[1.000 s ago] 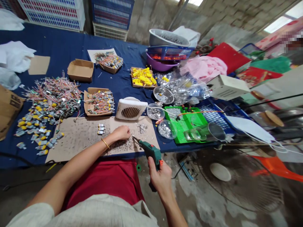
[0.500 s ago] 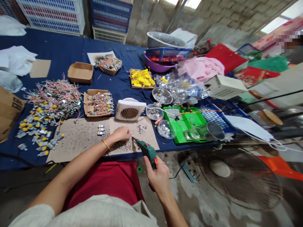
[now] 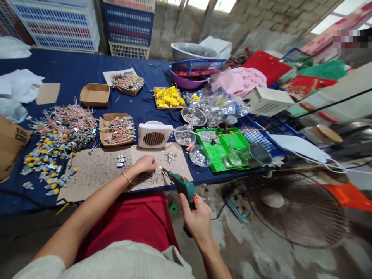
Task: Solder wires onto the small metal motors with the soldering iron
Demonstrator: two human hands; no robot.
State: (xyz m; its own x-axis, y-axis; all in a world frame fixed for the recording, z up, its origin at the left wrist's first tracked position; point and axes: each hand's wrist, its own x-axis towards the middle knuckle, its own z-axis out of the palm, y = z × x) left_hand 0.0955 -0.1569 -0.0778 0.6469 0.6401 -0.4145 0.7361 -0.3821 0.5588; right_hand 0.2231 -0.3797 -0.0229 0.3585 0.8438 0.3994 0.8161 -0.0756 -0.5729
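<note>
My right hand (image 3: 197,217) is wrapped round the handle of a green soldering gun (image 3: 183,186), whose tip points left and up over the cardboard sheet (image 3: 95,166). Just left of that tip, my left hand (image 3: 147,163) is closed over the cardboard; whatever its fingers hold is too small to make out. Three small motors (image 3: 120,161) lie in a column left of my left hand. Behind my hands stands a white vent fan (image 3: 154,135). Small metal bits (image 3: 169,156) are scattered on the cardboard's right part.
Wired motors (image 3: 118,130) fill a cardboard tray, left of the vent fan. A large motor pile (image 3: 46,159) lies at left. Yellow parts (image 3: 169,97) fill another tray. Right are clear dishes (image 3: 200,156), a green basket (image 3: 213,162) and a floor fan (image 3: 302,209).
The view has shifted slightly. The soldering gun's tip is a little farther from my left hand, which remains closed over the cardboard. My right hand still grips the gun.
</note>
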